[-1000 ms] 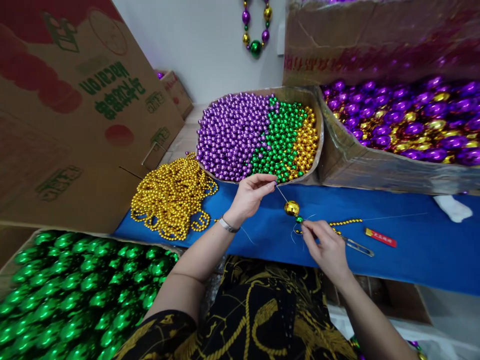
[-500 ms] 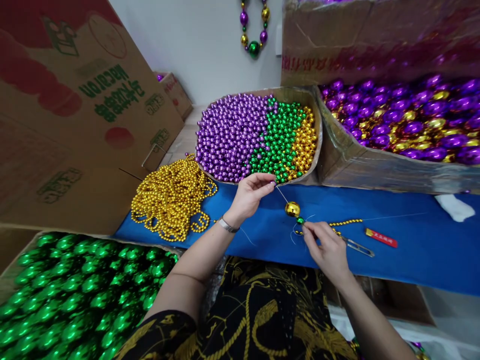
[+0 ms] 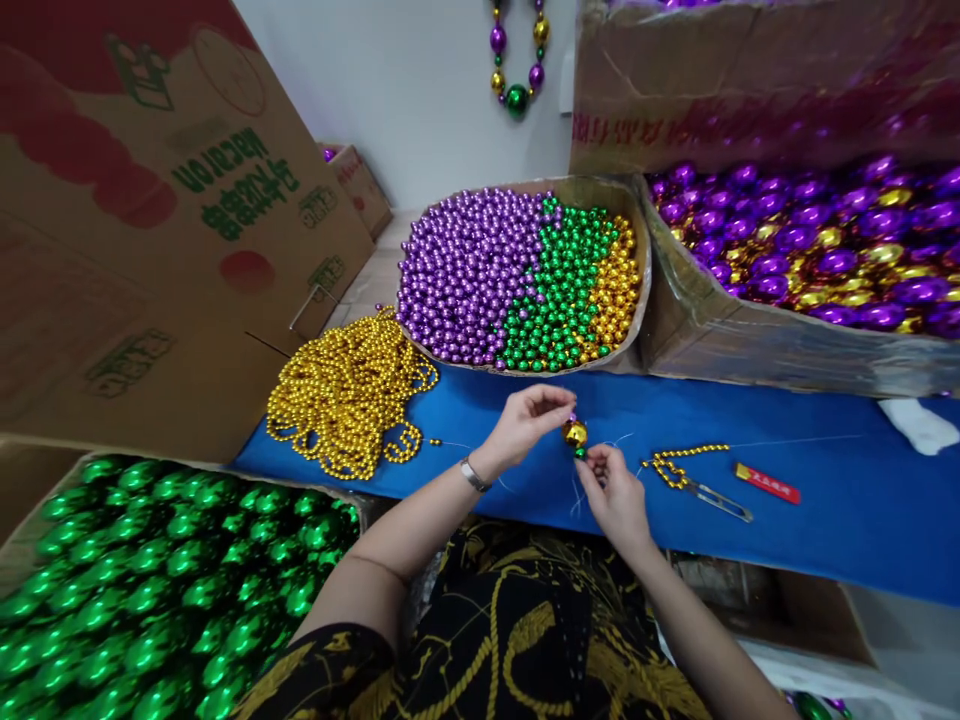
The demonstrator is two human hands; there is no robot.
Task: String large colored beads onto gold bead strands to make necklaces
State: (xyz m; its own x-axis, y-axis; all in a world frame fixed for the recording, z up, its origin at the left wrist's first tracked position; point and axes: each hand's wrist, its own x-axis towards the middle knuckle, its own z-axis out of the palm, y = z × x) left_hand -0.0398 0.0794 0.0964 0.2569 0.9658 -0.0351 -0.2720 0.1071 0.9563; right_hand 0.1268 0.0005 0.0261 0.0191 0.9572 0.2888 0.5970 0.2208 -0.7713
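Note:
My left hand (image 3: pixel 529 425) is closed, thumb and fingertips pinched at a small purple bead (image 3: pixel 572 416). Just beneath that bead, on the same thread, hangs a large gold bead (image 3: pixel 575 434). A small green bead (image 3: pixel 580 453) follows below, right at the fingertips of my right hand (image 3: pixel 616 495), which pinches the bead string there. Loose ends of thin clear thread stick out around the fingers. Right of that hand, a short gold bead chain (image 3: pixel 675 462) lies on the blue cloth (image 3: pixel 832 530) beside metal thread snips (image 3: pixel 720 502).
Beyond my hands stands a box of small purple, green and gold beads (image 3: pixel 480 275). Gold bead strands (image 3: pixel 345 390) are heaped at left. Large green beads (image 3: pixel 172 580) fill a lower-left box; purple and gold ones (image 3: pixel 817 240) fill another. A red packet (image 3: pixel 769 483) lies right.
My left hand has come down and toward me, and the purple bead now sits against the gold bead. My right hand has shifted left, bringing both hands close together.

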